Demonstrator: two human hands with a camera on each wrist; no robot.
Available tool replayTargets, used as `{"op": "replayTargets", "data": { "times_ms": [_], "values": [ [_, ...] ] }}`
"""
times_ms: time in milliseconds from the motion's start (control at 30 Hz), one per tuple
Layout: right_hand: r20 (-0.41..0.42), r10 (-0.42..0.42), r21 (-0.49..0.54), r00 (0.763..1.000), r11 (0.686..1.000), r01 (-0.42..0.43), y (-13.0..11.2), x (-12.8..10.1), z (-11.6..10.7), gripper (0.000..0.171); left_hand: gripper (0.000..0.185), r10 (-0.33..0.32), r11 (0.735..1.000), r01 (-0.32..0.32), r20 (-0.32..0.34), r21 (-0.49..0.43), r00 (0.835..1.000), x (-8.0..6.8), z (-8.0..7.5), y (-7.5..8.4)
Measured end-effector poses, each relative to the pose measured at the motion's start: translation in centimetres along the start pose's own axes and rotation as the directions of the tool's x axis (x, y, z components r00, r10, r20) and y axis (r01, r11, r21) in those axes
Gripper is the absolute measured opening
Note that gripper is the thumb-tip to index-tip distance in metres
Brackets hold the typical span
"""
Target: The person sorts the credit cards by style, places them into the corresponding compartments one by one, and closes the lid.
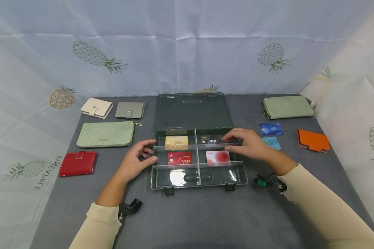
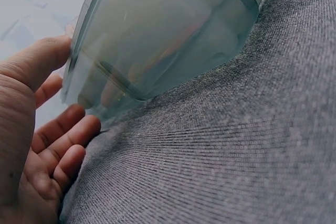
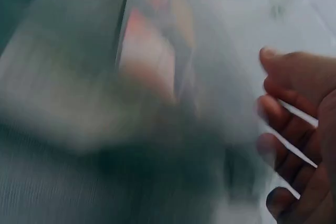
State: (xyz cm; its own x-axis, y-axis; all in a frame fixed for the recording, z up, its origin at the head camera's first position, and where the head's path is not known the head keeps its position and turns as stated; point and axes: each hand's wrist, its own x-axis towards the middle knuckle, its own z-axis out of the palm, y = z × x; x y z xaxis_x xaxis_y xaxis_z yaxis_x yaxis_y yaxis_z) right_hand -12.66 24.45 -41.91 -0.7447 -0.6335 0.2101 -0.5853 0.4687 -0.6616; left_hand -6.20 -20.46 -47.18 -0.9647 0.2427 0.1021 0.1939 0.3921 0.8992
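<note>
Cream sleeves reach in from the near edge toward an open organiser box [image 1: 199, 173] at the middle of a grey table [image 1: 205, 218].

Seen from the head camera, the left hand [image 1: 137, 160] rests against the box's left wall with relaxed, loosely curved fingers, gripping nothing, while the right hand [image 1: 246, 143] lies over the far-right compartment, its fingertips at the black VIP card [image 1: 210, 140]; whether they pinch it cannot be told. Only this view shows the gold card [image 1: 176, 142], red VIP card [image 1: 180, 158] and pink card [image 1: 218, 156] in their own compartments, plus wallets at both sides. The left wrist view adds the box's clear corner [image 2: 157, 51] just beside the open palm [image 2: 37, 145]. The right wrist view is motion-blurred, showing only bent fingers [image 3: 294, 124].
</note>
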Motion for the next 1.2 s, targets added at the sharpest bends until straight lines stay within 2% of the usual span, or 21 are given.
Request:
{"op": "replayTargets", "data": {
  "times_ms": [200,367,533,633,800,1000,1100,1200],
  "values": [
    [-0.09,0.083,0.052,0.992,0.996,-0.078,2.1,-3.6,-2.6,0.034,0.06,0.008,1.0,-0.008,0.001,-0.004,1.0,-0.1,0.0,-0.2],
    [-0.078,0.167,-0.011,0.983,0.986,-0.168,3.9,-6.1,-4.4,0.037,0.06,0.017,1.0,-0.017,-0.002,-0.014,1.0,-0.1,0.0,-0.1],
    [-0.088,0.285,-0.096,0.954,0.951,-0.293,5.9,-8.7,-6.1,0.036,0.06,0.019,1.0,-0.019,0.0,-0.007,1.0,0.0,0.0,-0.2],
    [-0.08,0.31,-0.134,0.948,0.939,-0.318,7.0,-9.7,-6.9,0.041,0.06,0.015,1.0,-0.015,0.0,-0.006,1.0,0.0,0.1,-0.1],
    [-0.031,0.29,-0.208,0.957,0.934,-0.29,8.5,-10.6,-7.6,0.051,0.06,0.006,1.0,-0.006,0.002,-0.006,1.0,0.0,0.1,0.0],
    [0.019,0.314,-0.252,0.949,0.92,-0.299,8.5,-10.5,-7.7,0.054,0.06,0.007,1.0,-0.007,0.008,-0.01,1.0,0.1,0.1,0.0],
    [0.06,0.348,-0.259,0.935,0.911,-0.322,8.3,-10.1,-7.8,0.05,0.06,0.007,1.0,-0.006,0.008,-0.016,1.0,0.0,0.0,-0.1],
    [0.094,0.415,-0.265,0.905,0.887,-0.379,8.2,-9.6,-8.0,0.051,0.06,0.009,1.0,-0.009,0.005,-0.018,1.0,0.0,0.0,-0.2]
  ]
}}
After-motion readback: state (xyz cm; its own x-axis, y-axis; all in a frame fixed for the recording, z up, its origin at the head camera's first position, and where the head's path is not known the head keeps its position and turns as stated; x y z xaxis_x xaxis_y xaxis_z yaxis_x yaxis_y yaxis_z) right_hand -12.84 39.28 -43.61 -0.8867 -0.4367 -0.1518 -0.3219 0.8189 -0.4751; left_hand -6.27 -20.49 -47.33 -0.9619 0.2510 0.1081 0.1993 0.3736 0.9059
